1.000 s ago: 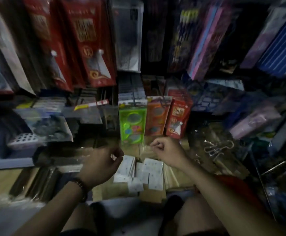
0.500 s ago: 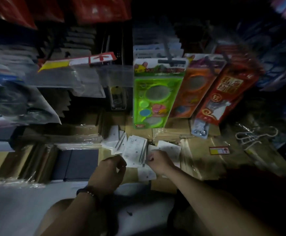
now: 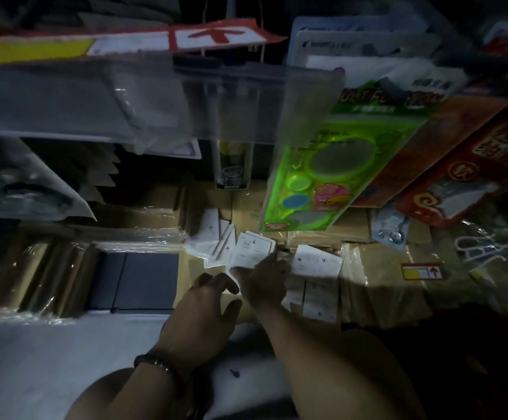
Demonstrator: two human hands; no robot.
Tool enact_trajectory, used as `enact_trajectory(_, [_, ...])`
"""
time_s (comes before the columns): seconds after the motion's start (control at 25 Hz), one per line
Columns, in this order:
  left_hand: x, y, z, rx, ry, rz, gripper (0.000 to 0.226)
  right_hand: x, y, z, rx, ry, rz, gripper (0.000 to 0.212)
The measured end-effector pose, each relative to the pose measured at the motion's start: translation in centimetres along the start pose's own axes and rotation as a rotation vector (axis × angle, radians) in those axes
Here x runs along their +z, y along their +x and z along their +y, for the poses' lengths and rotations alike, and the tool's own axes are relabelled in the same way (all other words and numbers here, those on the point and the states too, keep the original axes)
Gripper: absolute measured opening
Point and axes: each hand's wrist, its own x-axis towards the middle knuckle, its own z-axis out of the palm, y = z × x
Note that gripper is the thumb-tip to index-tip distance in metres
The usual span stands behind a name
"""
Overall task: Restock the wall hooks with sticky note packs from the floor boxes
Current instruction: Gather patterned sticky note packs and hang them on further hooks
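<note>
Flat white sticky note packs (image 3: 252, 250) (tiny dark marks) lie scattered; right hand (image 3: 263, 283) touches one, left hand (image 3: 204, 313) relaxed, empty.

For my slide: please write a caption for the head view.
Left hand and right hand reach sticky note packs on cardboard boxes under a hanging green pack.

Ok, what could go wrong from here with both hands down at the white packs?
The white packs lie loose and overlapping, so the right hand may lift several or drop one. The green hanging pack dangles just above the box; rising hands could knock it. Dim light could hide which pack is which.
</note>
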Motion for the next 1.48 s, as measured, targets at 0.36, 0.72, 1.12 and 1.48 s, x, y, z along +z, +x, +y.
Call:
enact_trajectory(0.36, [-0.3,0.0,-0.2,0.033,-0.077,0.124,0.026,-0.6,1.2,0.0,0.037,-0.131,-0.016,0.109])
enact_trajectory(0.72, [-0.4,0.4,-0.5,0.036,-0.110,0.184,0.027,-2.4,0.0,-0.8,-0.172,0.228,0.005,0.033])
enact_trajectory(1.12, [-0.7,-0.5,2.5,-0.047,-0.396,0.051,0.037,-10.2,-5.5,1.8,-0.287,0.747,-0.119,0.027])
enact_trajectory(1.48, [0.1,-7.0,8.3,0.086,-0.855,-0.005,0.037,-17.5,-14.8,2.6,-0.485,0.759,-0.218,0.025])
